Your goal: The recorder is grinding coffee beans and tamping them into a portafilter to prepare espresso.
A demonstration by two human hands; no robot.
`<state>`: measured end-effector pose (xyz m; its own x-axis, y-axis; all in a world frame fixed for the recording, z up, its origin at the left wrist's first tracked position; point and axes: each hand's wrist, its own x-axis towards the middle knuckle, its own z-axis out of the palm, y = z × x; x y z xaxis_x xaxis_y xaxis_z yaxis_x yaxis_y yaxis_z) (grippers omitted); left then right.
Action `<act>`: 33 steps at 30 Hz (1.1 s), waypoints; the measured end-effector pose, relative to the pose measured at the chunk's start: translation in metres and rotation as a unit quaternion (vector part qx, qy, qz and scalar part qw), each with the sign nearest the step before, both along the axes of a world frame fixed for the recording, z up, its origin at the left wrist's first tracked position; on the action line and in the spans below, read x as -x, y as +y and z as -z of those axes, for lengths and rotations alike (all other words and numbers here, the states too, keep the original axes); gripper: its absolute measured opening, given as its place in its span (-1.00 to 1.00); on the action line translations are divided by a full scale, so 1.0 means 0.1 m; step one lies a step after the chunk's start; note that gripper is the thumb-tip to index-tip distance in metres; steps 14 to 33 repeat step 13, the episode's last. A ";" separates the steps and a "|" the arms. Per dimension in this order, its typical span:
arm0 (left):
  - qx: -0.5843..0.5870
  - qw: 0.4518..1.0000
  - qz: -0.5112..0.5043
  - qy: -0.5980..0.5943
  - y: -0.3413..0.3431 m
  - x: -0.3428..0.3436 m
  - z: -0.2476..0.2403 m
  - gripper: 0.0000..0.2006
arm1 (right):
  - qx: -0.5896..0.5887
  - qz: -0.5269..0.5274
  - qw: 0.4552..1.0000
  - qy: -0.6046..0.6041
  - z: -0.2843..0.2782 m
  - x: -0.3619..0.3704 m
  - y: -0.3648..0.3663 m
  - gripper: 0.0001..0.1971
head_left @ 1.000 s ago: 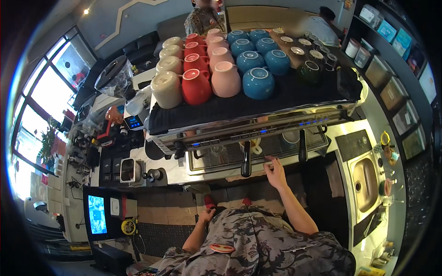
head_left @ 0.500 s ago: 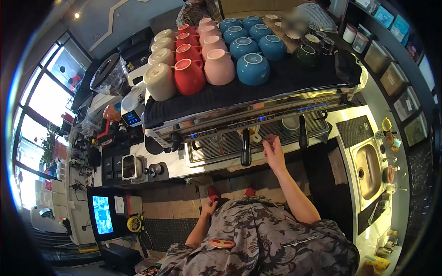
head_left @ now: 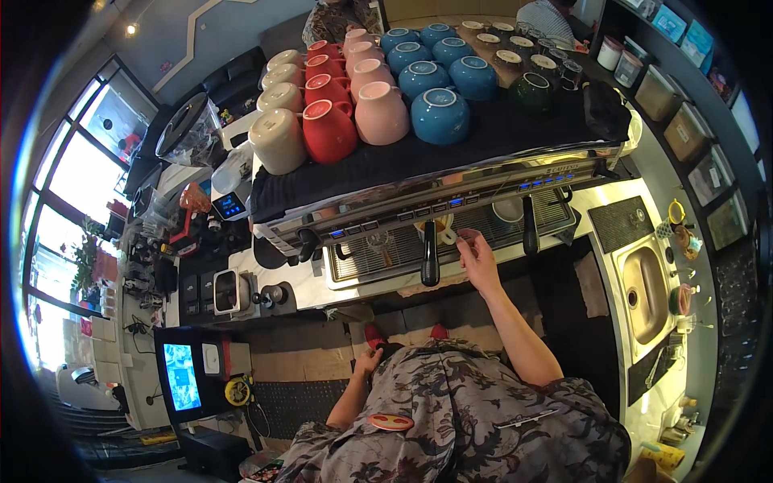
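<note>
A light cup (head_left: 448, 237) with coffee-coloured contents stands on the drip tray (head_left: 362, 270) of an espresso machine (head_left: 386, 216), its handle turned right. The black-handled portafilter (head_left: 431, 259) is locked in above and partly hides this cup. My right hand (head_left: 478, 262) is beside the handle, fingers bent and thumb apart, with nothing visible between them. Whether a fingertip touches the handle is unclear. Low by my waist, my left hand (head_left: 368, 361) has its fingers curled beside dark cloth; what they hold, if anything, is hidden.
Rows of upturned mugs (head_left: 328, 131) and cups cover the machine's top. Another portafilter (head_left: 530, 229) juts out right of my hand, with a round light cup (head_left: 509, 211) behind it. A sink (head_left: 644, 298) is at the right; a metal container (head_left: 229, 291) and tamper (head_left: 274, 295) lie left.
My right hand has moved slightly left, closer to the cup's handle, and its fingers are bent differently. My left hand stays by my waist. The view has shifted slightly.
</note>
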<state>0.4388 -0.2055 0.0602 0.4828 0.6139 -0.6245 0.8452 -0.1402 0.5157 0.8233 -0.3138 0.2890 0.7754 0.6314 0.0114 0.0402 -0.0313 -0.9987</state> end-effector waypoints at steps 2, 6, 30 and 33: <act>0.004 1.000 0.002 0.002 0.00 0.01 0.02 -0.31 | 0.014 0.004 1.000 -0.013 0.02 -0.01 0.00 -0.68; -0.013 1.000 0.010 0.017 0.00 -0.02 0.01 -0.31 | 0.011 0.006 0.999 -0.045 0.11 -0.03 -0.07 -0.73; 0.003 1.000 0.017 0.009 0.05 0.01 0.03 -0.31 | 0.081 0.000 0.987 -0.138 -0.09 -0.01 -0.22 -0.61; 0.003 1.000 0.017 0.009 0.05 0.01 0.03 -0.31 | 0.081 0.000 0.987 -0.138 -0.09 -0.01 -0.22 -0.61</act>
